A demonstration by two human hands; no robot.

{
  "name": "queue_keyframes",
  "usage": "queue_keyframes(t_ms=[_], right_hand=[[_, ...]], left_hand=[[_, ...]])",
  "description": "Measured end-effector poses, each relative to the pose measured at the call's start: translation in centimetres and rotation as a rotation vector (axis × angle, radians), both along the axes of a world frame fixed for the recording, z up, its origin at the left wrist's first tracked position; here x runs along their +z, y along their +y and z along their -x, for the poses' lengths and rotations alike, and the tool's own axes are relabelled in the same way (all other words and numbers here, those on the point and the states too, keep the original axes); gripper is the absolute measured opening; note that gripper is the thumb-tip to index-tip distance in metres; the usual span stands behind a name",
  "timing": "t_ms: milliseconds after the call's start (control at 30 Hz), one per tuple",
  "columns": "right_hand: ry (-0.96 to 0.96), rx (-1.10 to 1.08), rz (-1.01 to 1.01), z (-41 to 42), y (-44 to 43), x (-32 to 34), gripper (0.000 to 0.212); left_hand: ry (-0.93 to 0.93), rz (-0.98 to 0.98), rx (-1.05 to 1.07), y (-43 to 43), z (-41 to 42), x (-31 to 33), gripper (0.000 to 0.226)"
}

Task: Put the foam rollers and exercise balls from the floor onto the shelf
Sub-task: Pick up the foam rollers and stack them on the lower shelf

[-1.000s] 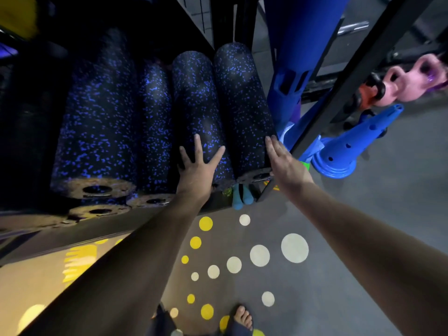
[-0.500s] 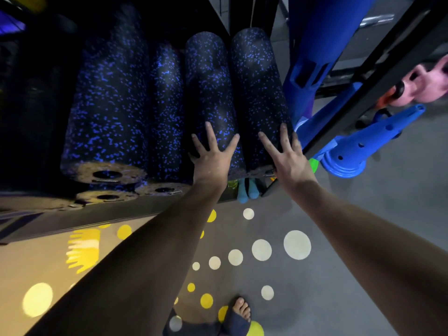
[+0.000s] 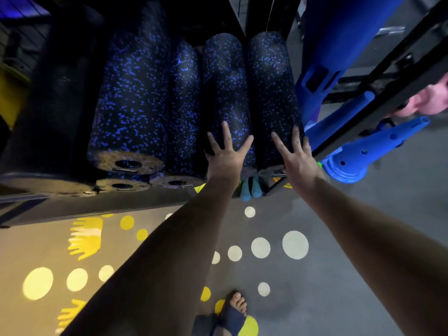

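1. Black foam rollers (image 3: 131, 105) with blue specks lie side by side on the shelf (image 3: 97, 207). They fill the view from 10 to 1 o'clock, with their holed ends toward the person.
2. The left hand (image 3: 225, 155) lies flat on the near end of the second roller from the right (image 3: 223, 81), just above the centre of the view. Its fingers are straight and spread wide, and it grips nothing.
3. The right hand (image 3: 297, 158) lies flat on the near end of the rightmost roller (image 3: 269, 81), at 3 o'clock from the left hand. Its fingers are also straight and fanned out, closed round nothing.
4. A second ago the right hand was against the right flank of that roller with its fingers together. Now it sits on top of the roller with them spread.
5. The left hand is on the same roller as before, in the same pose. Half a second ago both hands lay much as they do now.
6. Blue cones (image 3: 349, 163) lie at 3 o'clock from the right hand, beyond a black frame bar (image 3: 378, 103). A pink weight (image 3: 434, 100) shows at the right edge.
7. At 6 o'clock is the grey floor (image 3: 363, 238) with yellow and white dots, and a foot in a sandal (image 3: 232, 314).
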State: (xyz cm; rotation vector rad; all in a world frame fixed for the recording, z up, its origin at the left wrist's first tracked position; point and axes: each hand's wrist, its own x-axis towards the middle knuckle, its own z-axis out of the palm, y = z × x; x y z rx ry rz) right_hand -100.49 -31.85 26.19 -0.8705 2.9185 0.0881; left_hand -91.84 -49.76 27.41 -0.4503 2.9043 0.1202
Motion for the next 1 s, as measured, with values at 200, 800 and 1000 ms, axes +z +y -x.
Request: queue_keyframes(t_ms=[200,800,1000], right_hand=[[-0.068,-0.015,-0.043,0.0,-0.2,0.2,0.103],[-0.004,0.039,0.260,-10.1,-11.9,1.0,0.092],[-0.127,0.066,0.211,-8.5,-11.7,0.0,0.072]], left_hand=[[-0.059,-0.244,-0.007,-1.3,-1.0,1.0,0.121],[0.008,-0.501,0.253,-10.6,-12.9,-1.2,0.044],[-0.017,-0.280,0.200,-10.4,-10.3,-1.4,0.062]])
